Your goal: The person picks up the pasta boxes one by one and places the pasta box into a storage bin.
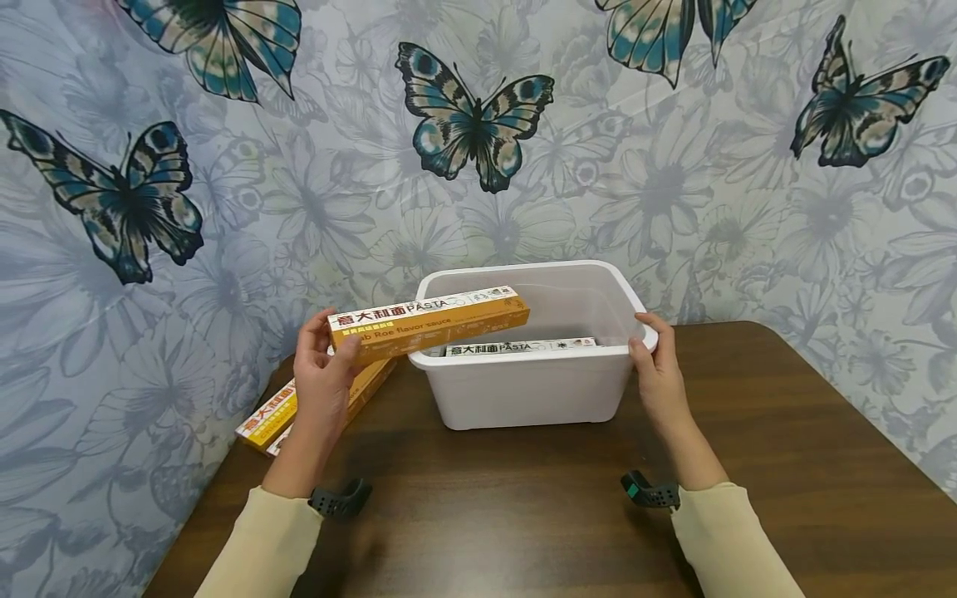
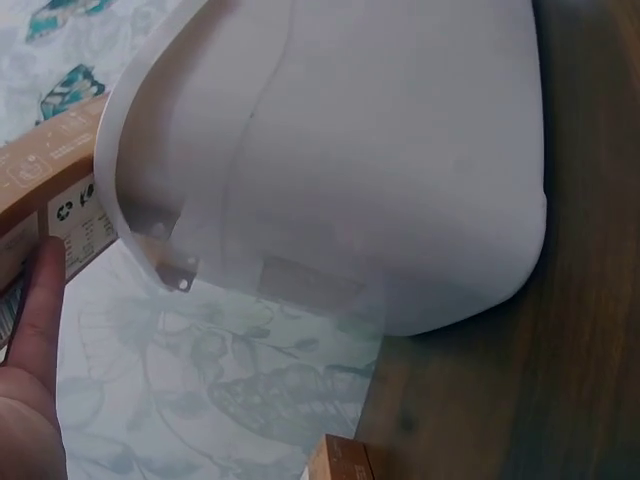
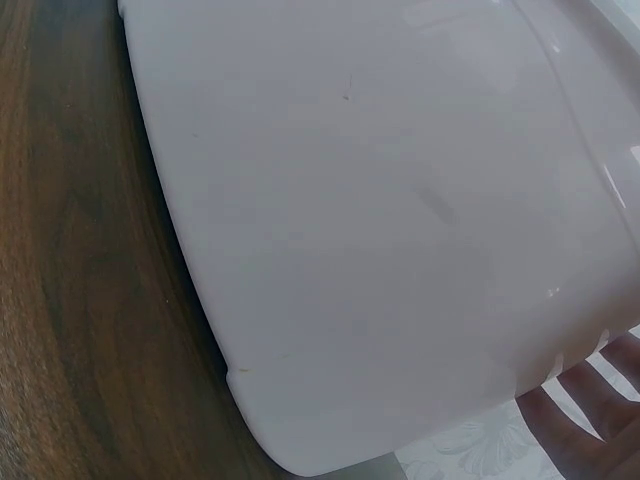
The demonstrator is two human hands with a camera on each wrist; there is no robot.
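My left hand grips the left end of an orange and white pasta box, held level with its right end over the left side of a white bin. In the left wrist view a finger of my hand lies along the held box, beside the bin's rim. Another pasta box lies inside the bin near its front wall. My right hand grips the bin's right rim, and in the right wrist view its fingers curl at the bin's edge.
More orange pasta boxes lie at the left on the brown table, partly hidden behind my left hand and forearm. The bin stands near the table's back edge, in front of a wall covering with butterflies and flowers.
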